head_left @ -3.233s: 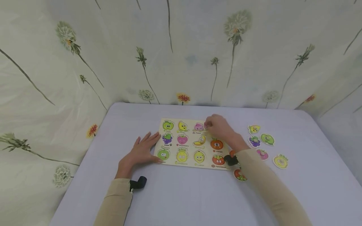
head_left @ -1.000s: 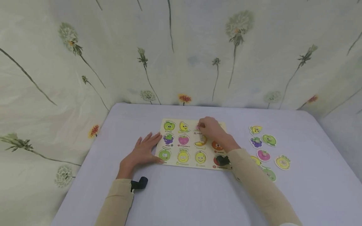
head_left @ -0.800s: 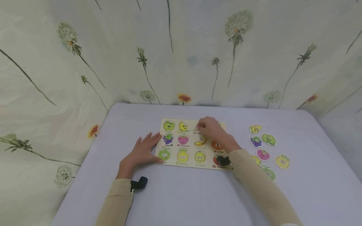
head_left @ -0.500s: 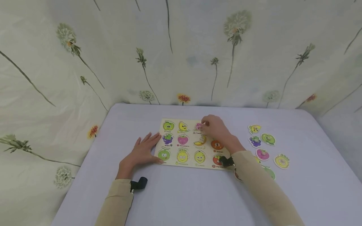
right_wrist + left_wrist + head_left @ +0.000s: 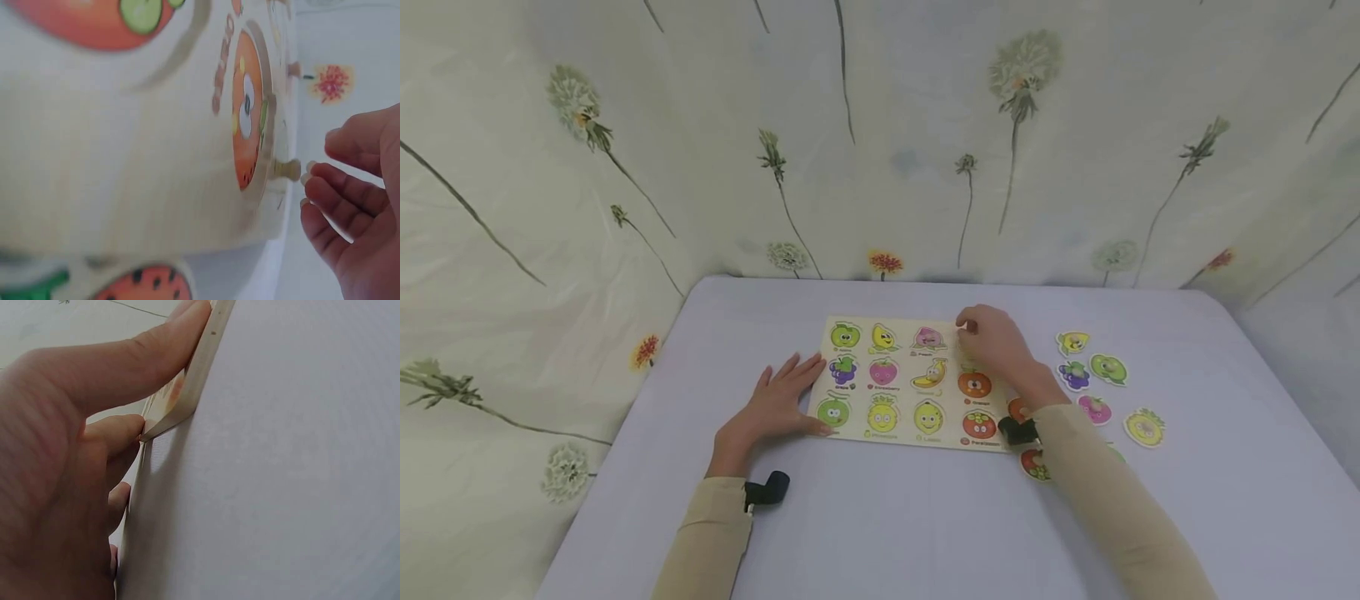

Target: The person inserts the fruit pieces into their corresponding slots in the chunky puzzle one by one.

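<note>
A pale wooden fruit puzzle board (image 5: 906, 408) with rows of cartoon fruits lies on the white table. My left hand (image 5: 778, 402) rests at its left edge, fingers spread along the side. In the left wrist view the thumb (image 5: 134, 365) lies along the board's front edge. Over the far right corner hovers my right hand (image 5: 996, 343), hiding the fruit beneath. The right wrist view has its thumb and fingertips apart, holding nothing, right by a small wooden peg (image 5: 289, 169). A pink peach piece (image 5: 928, 337) sits in the top row, left of this hand.
Right of the board lie several loose fruit pieces, among them a grape piece (image 5: 1075, 375), a green piece (image 5: 1108, 369) and a pineapple piece (image 5: 1145, 427). A red piece (image 5: 1036, 465) is partly under the right sleeve (image 5: 1112, 492). A flowered curtain (image 5: 880, 142) hangs behind the table.
My right hand brought a pink piece left onto the peach picture, let go, and has drawn back right to the far right corner. The left hand has stayed in place.
</note>
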A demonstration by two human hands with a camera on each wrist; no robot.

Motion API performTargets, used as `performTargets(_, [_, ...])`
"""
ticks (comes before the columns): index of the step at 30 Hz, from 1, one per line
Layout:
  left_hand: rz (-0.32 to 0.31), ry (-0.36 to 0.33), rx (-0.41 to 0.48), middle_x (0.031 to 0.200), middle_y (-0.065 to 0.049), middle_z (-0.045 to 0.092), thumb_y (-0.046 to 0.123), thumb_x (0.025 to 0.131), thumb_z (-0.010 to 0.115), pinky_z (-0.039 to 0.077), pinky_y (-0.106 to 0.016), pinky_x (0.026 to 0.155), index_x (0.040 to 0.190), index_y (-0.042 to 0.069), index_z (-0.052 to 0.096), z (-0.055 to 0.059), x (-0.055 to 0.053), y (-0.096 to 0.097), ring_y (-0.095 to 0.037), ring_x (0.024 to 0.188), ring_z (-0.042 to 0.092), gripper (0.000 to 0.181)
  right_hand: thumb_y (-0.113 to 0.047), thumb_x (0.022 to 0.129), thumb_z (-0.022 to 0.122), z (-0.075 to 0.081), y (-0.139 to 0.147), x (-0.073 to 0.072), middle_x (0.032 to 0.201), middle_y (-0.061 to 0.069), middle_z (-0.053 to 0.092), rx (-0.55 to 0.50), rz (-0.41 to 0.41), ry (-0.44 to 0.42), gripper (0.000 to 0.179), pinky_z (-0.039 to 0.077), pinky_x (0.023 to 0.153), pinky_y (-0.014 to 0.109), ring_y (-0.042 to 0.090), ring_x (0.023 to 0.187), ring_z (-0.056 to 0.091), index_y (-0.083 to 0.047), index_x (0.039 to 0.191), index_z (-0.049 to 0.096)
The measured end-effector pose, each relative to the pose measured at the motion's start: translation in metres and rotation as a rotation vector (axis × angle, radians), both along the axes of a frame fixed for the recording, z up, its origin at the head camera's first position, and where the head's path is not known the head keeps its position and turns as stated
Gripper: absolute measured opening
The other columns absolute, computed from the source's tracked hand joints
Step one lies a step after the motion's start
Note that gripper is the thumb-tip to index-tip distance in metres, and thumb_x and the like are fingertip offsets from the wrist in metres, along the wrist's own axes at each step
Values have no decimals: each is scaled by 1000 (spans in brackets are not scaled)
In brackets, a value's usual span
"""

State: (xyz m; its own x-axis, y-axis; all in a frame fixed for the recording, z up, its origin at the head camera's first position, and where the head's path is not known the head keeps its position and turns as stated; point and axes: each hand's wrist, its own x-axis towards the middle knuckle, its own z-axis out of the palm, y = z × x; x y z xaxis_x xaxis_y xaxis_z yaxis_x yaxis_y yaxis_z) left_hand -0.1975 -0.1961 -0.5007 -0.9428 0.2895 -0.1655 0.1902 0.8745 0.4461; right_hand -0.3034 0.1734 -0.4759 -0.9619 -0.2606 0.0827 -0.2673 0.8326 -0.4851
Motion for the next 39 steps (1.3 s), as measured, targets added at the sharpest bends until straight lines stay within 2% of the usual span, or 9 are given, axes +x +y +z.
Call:
performTargets(10, [1,8,-4,167,7,18,57,68,82,0,-61,125,159,23,23,-4,-2,-2,-27,158,6,114,-18,94,56,3,29,-1,108,16,65,52,-87,-40,28,50,81,47,31,94,57,-6,117,67])
performTargets(18, [4,6,4,167,6,20,55,68,82,0,-62,125,159,22,24,-3,0,-1,-28,157,7,113,-19,96,54,0,50,-4,112,18,64,65,-163,-56,30,49,81,48,32,96,56,-6,121,64])
performTargets(23, [11,-1,18,167,6,21,52,68,83,0,-62,125,159,21,25,0,2,1,-28,157,7,112,-18,96,53,2,59,-4,112,19,62,79,-181,-81,31,49,82,49,33,97,55,-5,122,62])
performTargets(33, [2,7,12,167,5,22,52,68,82,2,-63,124,159,20,26,2,2,2,-29,157,8,111,-15,91,50,4,87,-3,105,20,64,103,-201,-15,32,47,81,53,35,94,55,-2,116,65])
performTargets(39, [6,1,6,167,3,22,51,68,83,1,-63,124,159,19,26,6,3,3,-30,157,8,111,-17,89,50,6,104,-3,101,22,66,141,-208,16,34,49,76,53,36,90,59,-1,115,65])
